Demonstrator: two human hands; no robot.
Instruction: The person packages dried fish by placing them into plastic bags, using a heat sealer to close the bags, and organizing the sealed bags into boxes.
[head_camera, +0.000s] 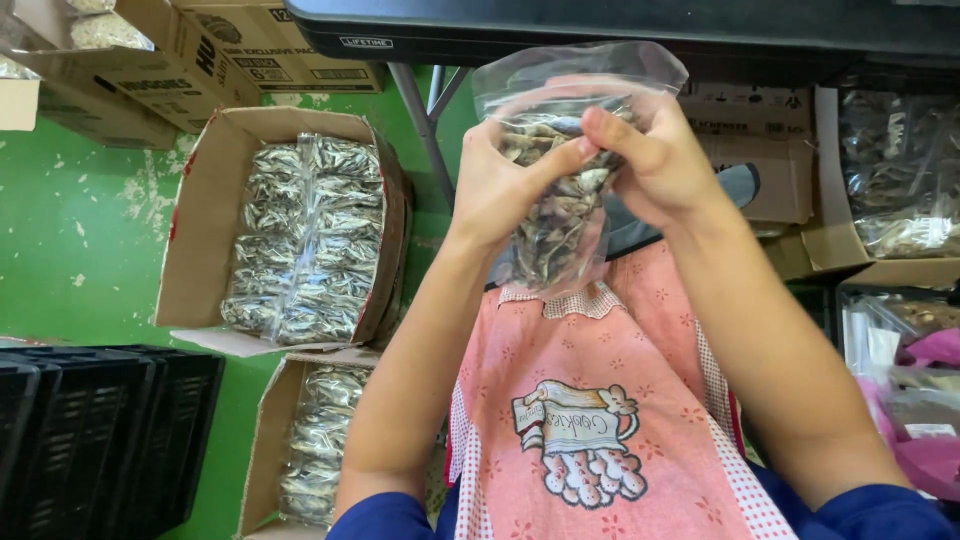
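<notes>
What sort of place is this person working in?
Probably a small packing workshop for dried fish: both hands grip a clear bag of dried fish, cardboard boxes hold filled bags, and black crates stand stacked nearby.

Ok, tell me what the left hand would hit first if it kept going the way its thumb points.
The left hand already grips the clear bag of dried fish; its thumb points toward the right hand. Going on, it would probably meet the right hand's fingers, though depth is hard to judge.

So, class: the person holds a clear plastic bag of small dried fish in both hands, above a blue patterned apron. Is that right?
Not quite. The head view shows the apron is pink, not blue. The rest stands: both the left hand and right hand hold the clear plastic bag of small dried fish.
</notes>
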